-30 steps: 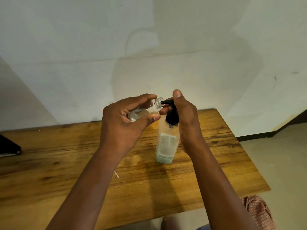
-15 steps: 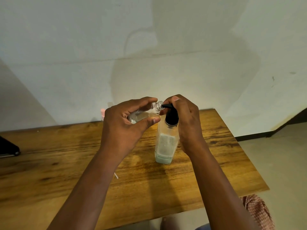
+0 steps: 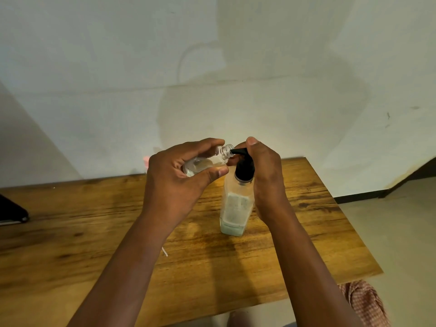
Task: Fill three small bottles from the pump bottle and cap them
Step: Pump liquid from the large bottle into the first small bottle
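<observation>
- One small bottle, uncapped and tilted, was gripped by the left hand.
- One pump bottle was clasped at its black pump by the right hand.
- One table was seen.

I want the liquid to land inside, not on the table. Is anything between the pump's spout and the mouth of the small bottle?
Nothing visible. The left hand holds the small bottle tilted, its uncapped mouth right at the tip of the black pump spout. The right hand wraps the pump bottle behind the spout, clear of the opening.

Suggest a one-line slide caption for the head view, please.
Left hand tilts small clear bottle to black pump nozzle; right hand on frosted pump bottle.
</observation>
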